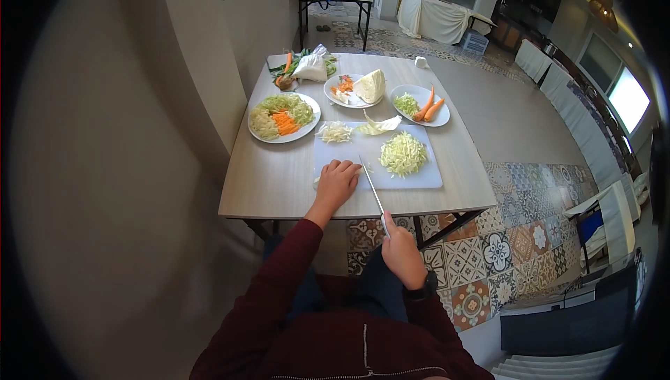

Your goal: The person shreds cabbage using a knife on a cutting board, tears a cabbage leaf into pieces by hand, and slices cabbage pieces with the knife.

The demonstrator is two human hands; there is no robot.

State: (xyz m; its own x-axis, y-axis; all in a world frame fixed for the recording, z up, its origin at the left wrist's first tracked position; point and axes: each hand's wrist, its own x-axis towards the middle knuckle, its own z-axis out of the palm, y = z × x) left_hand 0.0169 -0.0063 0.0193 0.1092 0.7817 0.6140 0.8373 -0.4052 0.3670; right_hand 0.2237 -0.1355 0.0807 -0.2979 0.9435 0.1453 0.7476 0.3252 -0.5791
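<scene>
R hand (403,254) is clamping knife (374,190); L hand (338,183) is pressing on board (425,180), can't tell if pinching. Shredded cabbage (403,155) is lying just R of blade; beyond grip, cabbage wedge (371,87) & carrots (433,110) are sitting unshredded.

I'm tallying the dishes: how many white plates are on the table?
3: the left plate, the middle plate behind the cutting board, and the right plate with carrots. Another could be hidden under the bag.
</scene>
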